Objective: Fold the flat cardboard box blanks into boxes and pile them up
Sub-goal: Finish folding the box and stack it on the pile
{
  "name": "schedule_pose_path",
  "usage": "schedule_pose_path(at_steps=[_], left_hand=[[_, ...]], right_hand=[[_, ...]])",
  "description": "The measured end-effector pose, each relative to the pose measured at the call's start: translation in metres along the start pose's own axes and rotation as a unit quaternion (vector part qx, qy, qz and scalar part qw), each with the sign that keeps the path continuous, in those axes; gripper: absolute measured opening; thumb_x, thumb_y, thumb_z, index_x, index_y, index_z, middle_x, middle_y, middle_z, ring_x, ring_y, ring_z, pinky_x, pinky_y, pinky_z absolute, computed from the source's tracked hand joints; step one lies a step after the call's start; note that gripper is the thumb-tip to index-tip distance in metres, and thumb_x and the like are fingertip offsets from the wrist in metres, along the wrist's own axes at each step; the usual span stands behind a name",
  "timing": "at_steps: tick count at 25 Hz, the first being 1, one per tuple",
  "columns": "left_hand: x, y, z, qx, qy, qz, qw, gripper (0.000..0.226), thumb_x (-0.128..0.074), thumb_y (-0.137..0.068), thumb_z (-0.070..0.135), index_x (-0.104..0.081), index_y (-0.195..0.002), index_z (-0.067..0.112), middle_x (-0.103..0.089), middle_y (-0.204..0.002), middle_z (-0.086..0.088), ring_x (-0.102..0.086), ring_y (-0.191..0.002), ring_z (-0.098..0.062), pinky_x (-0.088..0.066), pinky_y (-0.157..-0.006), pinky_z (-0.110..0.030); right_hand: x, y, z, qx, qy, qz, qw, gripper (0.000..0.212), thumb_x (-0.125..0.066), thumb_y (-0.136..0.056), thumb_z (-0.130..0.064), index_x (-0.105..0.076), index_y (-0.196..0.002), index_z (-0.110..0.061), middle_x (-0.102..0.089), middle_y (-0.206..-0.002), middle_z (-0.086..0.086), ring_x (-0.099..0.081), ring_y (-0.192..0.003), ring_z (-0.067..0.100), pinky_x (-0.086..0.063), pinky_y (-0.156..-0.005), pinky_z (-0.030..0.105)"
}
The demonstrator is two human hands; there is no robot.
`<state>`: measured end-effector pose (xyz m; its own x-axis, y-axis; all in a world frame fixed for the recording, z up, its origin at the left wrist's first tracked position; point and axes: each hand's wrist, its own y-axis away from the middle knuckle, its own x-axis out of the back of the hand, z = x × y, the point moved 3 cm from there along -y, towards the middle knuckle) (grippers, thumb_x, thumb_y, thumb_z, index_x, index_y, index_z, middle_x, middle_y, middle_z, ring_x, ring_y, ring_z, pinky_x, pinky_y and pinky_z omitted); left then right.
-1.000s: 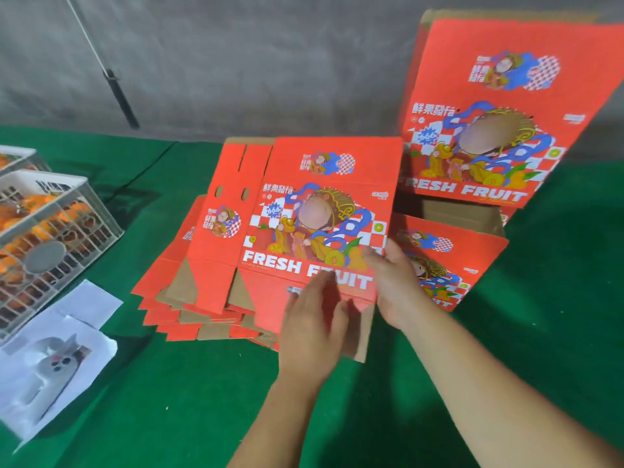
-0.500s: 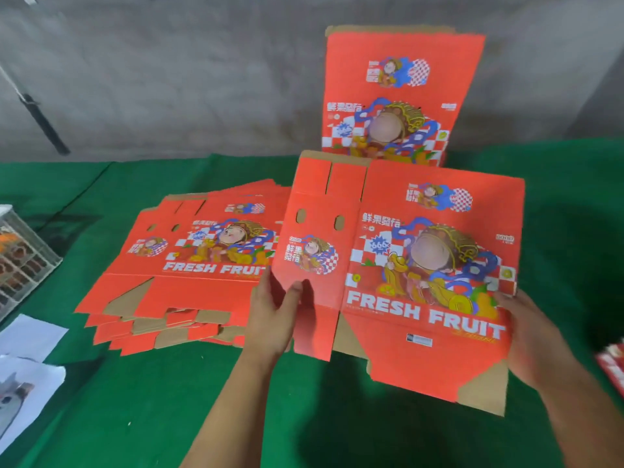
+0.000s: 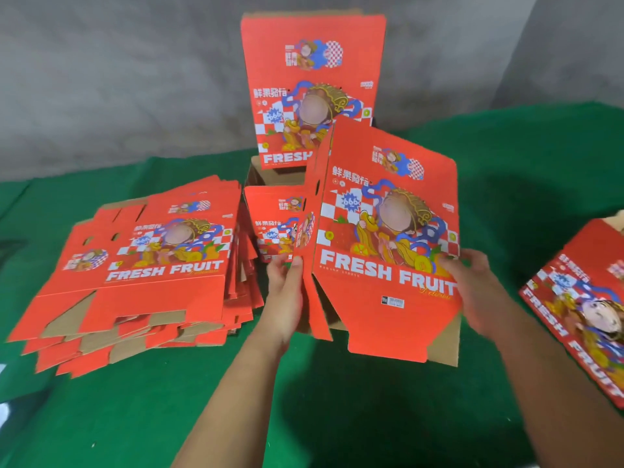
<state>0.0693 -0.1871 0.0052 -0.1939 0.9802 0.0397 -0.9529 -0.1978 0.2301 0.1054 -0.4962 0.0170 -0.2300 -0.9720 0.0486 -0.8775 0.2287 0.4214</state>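
I hold one red "FRESH FRUIT" cardboard blank (image 3: 388,238) upright over the green table, its side panel bent back at the left crease. My left hand (image 3: 287,292) grips that left crease near the bottom, thumb on the front. My right hand (image 3: 472,285) holds the blank's right edge; it is blurred. A stack of several flat red blanks (image 3: 141,275) lies to the left. Behind stands a folded box with its lid up (image 3: 314,96), and another red box (image 3: 273,224) sits in front of it.
A further red printed box (image 3: 580,305) lies at the right edge. The green cloth-covered table (image 3: 304,417) stretches toward me. A grey wall (image 3: 118,79) closes the back.
The blank has been raised from nearly flat to upright and its left panel has swung back at the crease. My view has shifted right, so the crate and papers are out of sight.
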Motion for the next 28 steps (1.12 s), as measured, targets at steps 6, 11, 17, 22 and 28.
schedule_pose_path(at_steps=[6, 11, 17, 22, 28], left_hand=[[-0.012, 0.012, 0.016, -0.028, 0.168, -0.068, 0.983, 0.053, -0.059, -0.092, 0.049, -0.059, -0.141, 0.030, -0.067, -0.133, -0.001, -0.065, -0.117, -0.024, -0.050, -0.097, -0.043], [-0.045, 0.013, 0.023, -0.079, -0.055, -0.134, 0.986, 0.072, -0.071, -0.083, 0.030, -0.043, -0.145, 0.052, -0.066, -0.129, 0.027, -0.061, -0.118, 0.009, -0.049, -0.103, -0.022], [-0.021, 0.001, 0.003, -0.052, -0.204, 0.017, 0.977, 0.058, -0.064, -0.101, 0.023, -0.042, -0.154, 0.025, -0.070, -0.130, 0.004, -0.070, -0.106, -0.014, -0.053, -0.099, -0.035], [-0.013, 0.014, 0.014, -0.031, -0.236, 0.036, 0.971, 0.078, -0.062, -0.093, 0.021, -0.024, -0.161, 0.022, -0.069, -0.081, 0.007, -0.069, -0.083, -0.021, -0.057, -0.079, -0.038], [-0.039, 0.066, 0.039, -0.039, -0.170, -0.090, 0.981, 0.117, -0.057, -0.075, 0.029, 0.031, -0.145, 0.061, -0.061, -0.056, 0.006, -0.053, -0.047, -0.010, -0.042, -0.050, -0.021]], right_hand=[[0.016, 0.007, 0.027, -0.070, -0.039, 0.048, 0.996, 0.035, -0.055, -0.104, -0.030, -0.054, -0.133, -0.011, -0.070, -0.122, 0.027, -0.073, -0.098, 0.034, -0.057, -0.092, 0.062], [-0.062, 0.039, 0.092, -0.190, -0.211, -0.035, 0.958, 0.047, -0.044, -0.107, -0.045, -0.066, -0.132, -0.012, -0.076, -0.111, 0.017, -0.074, -0.085, 0.028, -0.060, -0.077, 0.041], [-0.091, 0.037, 0.088, -0.190, -0.173, -0.028, 0.966, 0.039, -0.055, -0.099, -0.057, -0.061, -0.124, -0.028, -0.077, -0.115, 0.005, -0.072, -0.095, 0.027, -0.057, -0.072, 0.036], [-0.044, 0.026, 0.064, -0.102, 0.012, -0.002, 0.995, 0.047, -0.046, -0.097, -0.072, -0.038, -0.135, -0.045, -0.062, -0.130, 0.003, -0.073, -0.082, 0.039, -0.055, -0.066, 0.036], [0.023, 0.005, 0.031, -0.123, 0.080, -0.045, 0.988, 0.062, -0.068, -0.051, -0.084, -0.065, -0.076, -0.027, -0.062, -0.069, -0.001, -0.056, -0.068, 0.017, -0.040, -0.067, 0.030]])
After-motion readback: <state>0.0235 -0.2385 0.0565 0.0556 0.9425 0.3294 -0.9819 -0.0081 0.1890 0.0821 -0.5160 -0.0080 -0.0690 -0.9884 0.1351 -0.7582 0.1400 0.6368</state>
